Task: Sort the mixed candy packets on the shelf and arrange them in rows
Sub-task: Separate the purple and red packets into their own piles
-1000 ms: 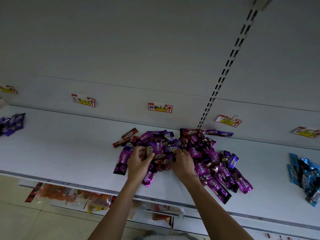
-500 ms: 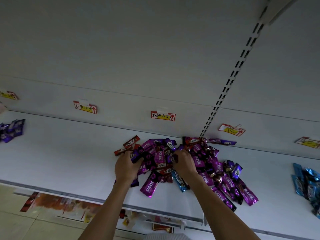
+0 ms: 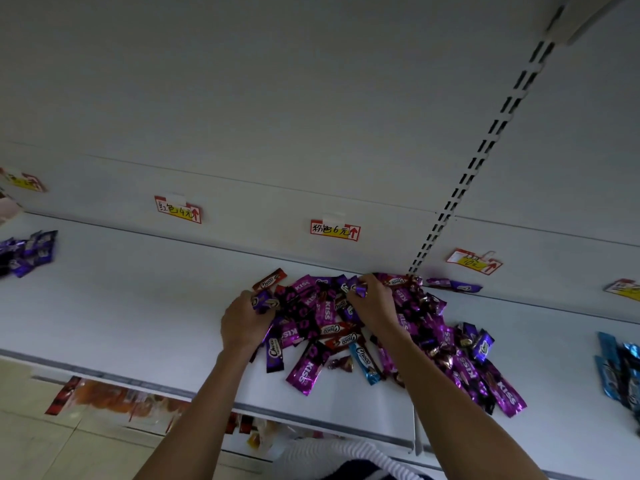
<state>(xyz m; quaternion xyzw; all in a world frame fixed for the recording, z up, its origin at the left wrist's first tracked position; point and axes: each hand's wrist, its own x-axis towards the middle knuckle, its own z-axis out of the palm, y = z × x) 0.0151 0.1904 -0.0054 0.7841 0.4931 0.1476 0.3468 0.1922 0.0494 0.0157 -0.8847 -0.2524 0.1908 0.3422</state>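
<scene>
A mixed heap of candy packets (image 3: 408, 327) lies on the white shelf (image 3: 138, 306): magenta KISS packets (image 3: 306, 372), red Choco bars (image 3: 341, 341), a blue Choco bar (image 3: 363, 362), dark purple ones and small wrapped sweets. My left hand (image 3: 242, 323) sits at the heap's left edge, fingers curled round dark purple packets (image 3: 261, 301). My right hand (image 3: 374, 303) is in the heap's upper middle and pinches a purple packet (image 3: 358, 289).
A purple packet group (image 3: 27, 252) lies at the far left, blue packets (image 3: 620, 368) at the far right. Price tags (image 3: 334, 230) hang along the back wall beside a slotted upright (image 3: 460, 188). A lower shelf holds orange and red packets (image 3: 114, 400).
Both hands have moved further back into the heap. The left now grips purple packets at the heap's left edge; the right has reached toward the back wall. The view tilted slightly.
</scene>
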